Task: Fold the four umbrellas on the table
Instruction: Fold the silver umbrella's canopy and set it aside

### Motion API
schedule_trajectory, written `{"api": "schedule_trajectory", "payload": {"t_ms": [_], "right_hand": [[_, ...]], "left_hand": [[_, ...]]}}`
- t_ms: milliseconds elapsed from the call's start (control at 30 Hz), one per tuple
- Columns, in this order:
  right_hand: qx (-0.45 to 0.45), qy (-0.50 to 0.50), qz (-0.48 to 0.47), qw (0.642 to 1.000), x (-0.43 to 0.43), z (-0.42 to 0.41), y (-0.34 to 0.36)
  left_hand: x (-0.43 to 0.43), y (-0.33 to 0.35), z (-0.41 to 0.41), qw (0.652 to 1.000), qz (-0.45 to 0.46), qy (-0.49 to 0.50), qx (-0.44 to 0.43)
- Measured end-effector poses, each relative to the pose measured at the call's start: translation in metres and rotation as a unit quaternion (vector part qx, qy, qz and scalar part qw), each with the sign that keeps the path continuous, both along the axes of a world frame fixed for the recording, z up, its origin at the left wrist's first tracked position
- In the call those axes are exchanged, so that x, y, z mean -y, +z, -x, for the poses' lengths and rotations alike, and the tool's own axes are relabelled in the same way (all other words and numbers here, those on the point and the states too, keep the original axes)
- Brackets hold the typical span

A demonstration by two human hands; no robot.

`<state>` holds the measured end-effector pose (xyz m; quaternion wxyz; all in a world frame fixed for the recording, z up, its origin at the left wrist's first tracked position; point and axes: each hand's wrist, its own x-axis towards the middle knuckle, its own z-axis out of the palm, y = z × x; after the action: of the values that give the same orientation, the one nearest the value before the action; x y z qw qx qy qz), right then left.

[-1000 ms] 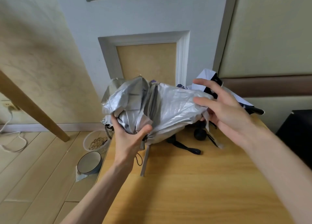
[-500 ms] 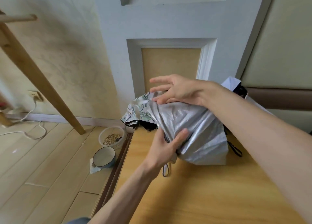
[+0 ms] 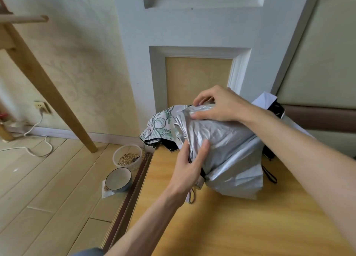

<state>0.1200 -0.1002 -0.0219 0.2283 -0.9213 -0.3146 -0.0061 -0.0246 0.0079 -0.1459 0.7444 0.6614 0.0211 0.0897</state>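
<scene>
A silver umbrella [image 3: 231,145] lies bunched at the far left of the wooden table [image 3: 231,226]. My left hand [image 3: 188,169] grips its near left end, thumb pressed on the silver cloth, with a wrist strap hanging below. My right hand [image 3: 215,105] lies over the top far end, its fingers curled on the cloth's edge. A white umbrella with a green plant print [image 3: 159,124] sticks out to the left behind it. A white and black umbrella [image 3: 269,103] shows behind my right forearm, mostly hidden.
The table's left edge runs beside a wooden floor. On the floor stand a plastic tub of grain [image 3: 128,157] and a grey bowl [image 3: 118,180]. A slanted wooden leg [image 3: 50,93] and a white cable [image 3: 36,140] are further left. A panelled wall stands right behind the table.
My right hand has swept from the umbrella's right end over to its top far edge and curled its fingers there. The silver cloth is gathered tighter. My left hand keeps its hold.
</scene>
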Motion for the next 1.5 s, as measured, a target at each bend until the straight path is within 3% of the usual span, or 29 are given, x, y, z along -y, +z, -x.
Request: {"api": "schedule_trajectory", "payload": {"t_ms": [167,267,333,400,567,767,867,1033,1233,1300,1367,1400,1467,1500], "right_hand": [[0.115,-0.085,-0.036,0.989,0.013,0.008,-0.005],[-0.026,-0.13,-0.096,0.986,0.051,0.022,0.006],[-0.186,-0.105,-0.15,0.965,0.069,0.032,0.004],[-0.252,-0.072,-0.17,0.95,0.073,0.034,-0.005],[-0.237,-0.085,-0.203,0.946,0.069,0.02,-0.021],[-0.123,-0.057,-0.282,0.95,0.062,0.017,-0.038],[-0.139,-0.07,-0.314,0.936,0.06,0.015,-0.041],[-0.189,-0.095,-0.284,0.935,0.062,0.012,-0.038],[-0.176,-0.089,-0.38,0.904,0.068,0.017,-0.036],[-0.164,-0.097,-0.395,0.899,0.069,0.016,-0.034],[-0.147,-0.105,-0.4,0.899,0.069,0.017,-0.031],[-0.136,-0.116,-0.4,0.899,0.067,0.017,-0.03],[-0.103,-0.135,-0.384,0.908,0.066,0.015,-0.028],[-0.087,-0.139,-0.372,0.914,0.064,0.015,-0.027]], "left_hand": [[-0.003,-0.002,-0.004,0.997,0.067,0.021,-0.017],[-0.013,0.0,-0.006,0.997,0.073,0.032,-0.012],[-0.016,0.001,-0.006,0.998,0.051,0.03,-0.009],[-0.015,0.002,-0.005,0.998,0.05,0.027,-0.009],[-0.009,0.005,0.0,0.998,0.057,0.016,-0.032],[-0.017,0.012,0.002,0.996,0.066,0.007,-0.058],[-0.018,0.015,0.003,0.997,0.056,-0.008,-0.061],[-0.018,0.017,0.003,0.995,0.061,-0.032,-0.073],[-0.016,0.022,-0.001,0.987,0.087,-0.045,-0.129],[-0.02,0.02,-0.003,0.991,0.038,-0.02,-0.129],[-0.023,0.018,-0.003,0.988,-0.101,0.063,-0.103],[-0.025,0.018,0.0,0.967,-0.202,0.135,-0.073],[-0.029,0.02,0.008,0.881,-0.382,0.274,0.057],[-0.027,0.023,0.011,0.85,-0.425,0.278,0.14]]}}
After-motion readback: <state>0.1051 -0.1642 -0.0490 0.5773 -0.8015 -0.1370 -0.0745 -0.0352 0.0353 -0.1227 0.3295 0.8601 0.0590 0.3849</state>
